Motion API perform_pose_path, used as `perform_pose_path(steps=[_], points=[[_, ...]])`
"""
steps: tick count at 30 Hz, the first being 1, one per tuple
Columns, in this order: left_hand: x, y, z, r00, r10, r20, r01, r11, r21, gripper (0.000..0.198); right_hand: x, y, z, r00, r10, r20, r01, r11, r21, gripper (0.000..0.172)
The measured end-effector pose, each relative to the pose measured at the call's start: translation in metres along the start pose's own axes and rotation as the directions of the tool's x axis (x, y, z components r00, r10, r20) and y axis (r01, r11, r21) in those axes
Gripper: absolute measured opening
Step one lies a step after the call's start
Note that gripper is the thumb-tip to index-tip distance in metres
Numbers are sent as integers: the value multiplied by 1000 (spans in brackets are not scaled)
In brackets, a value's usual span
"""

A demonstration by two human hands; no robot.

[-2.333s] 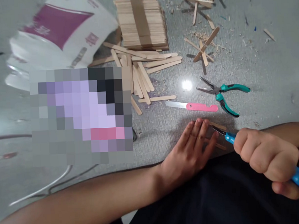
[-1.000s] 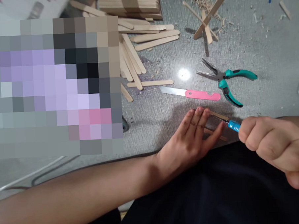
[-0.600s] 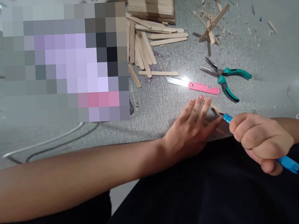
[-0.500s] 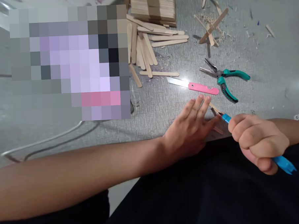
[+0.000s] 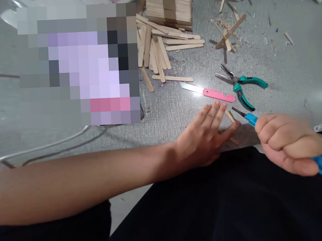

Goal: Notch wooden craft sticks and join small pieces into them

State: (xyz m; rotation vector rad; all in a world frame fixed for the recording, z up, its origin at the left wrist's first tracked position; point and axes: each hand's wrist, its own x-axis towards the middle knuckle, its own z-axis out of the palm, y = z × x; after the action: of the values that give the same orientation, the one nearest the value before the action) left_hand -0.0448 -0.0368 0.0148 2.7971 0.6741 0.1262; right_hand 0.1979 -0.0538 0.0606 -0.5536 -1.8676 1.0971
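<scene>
Blade comes off the wood as the left hand holds firm

The right hand (image 5: 287, 145), fisted round the blue craft knife (image 5: 251, 119), has drawn back since half a second ago, when the blade tip sat on the wooden stick (image 5: 229, 115). The tip now hangs just clear of it, so the cut looks paused. The left hand (image 5: 204, 140) stays flat, fingers straight and close together, pinning the stick to the grey table (image 5: 176, 112) near its front edge. No writing can be read on the pink-handled cutter (image 5: 218, 95) or the green pliers (image 5: 242, 85)
</scene>
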Motion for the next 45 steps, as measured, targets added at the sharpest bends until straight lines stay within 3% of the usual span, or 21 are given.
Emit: perform_pose_path(steps=[4, 10, 12, 19, 24, 31, 37, 42, 45], points=[[-1, -7, -3, 998, 58, -31, -59, 998, -8, 102, 17, 8, -10, 995, 39, -87, -36, 999, 41, 53], [-1, -11, -3, 995, 90, -51, -91, 996, -14, 96, 15, 5, 1, 964, -87, -253, 149, 961, 235, 53], [-1, -13, -2, 993, 102, -54, -103, 995, -17, 90, 15, 5, 4, 961, -58, -271, 132, 956, 263, 54], [0, -18, -2, 989, 135, -57, -138, 989, -55, 82, 14, 5, 4, 978, 15, -208, 53, 947, 318, 52], [-2, -16, 0, 989, 125, -81, -129, 990, -52, 79, 16, 11, 5, 982, -137, -129, 173, 929, 327, 52], [-12, -8, -4, 976, 118, -182, -104, 991, 82, 67, 13, 4, 5, 989, -146, -4, 141, 952, 273, 43], [-20, 0, -5, 921, 183, -343, -96, 962, 256, 47, 12, 7, 4, 979, -196, 52, 178, 953, 247, 40], [-23, 5, -7, 913, 180, -365, -61, 947, 314, 36, 9, 10, 9, 978, -207, -30, 208, 942, 263, 42], [-23, 6, -8, 917, 188, -351, -68, 943, 327, 35, 9, 8, 8, 975, -222, 18, 212, 949, 234, 43]])
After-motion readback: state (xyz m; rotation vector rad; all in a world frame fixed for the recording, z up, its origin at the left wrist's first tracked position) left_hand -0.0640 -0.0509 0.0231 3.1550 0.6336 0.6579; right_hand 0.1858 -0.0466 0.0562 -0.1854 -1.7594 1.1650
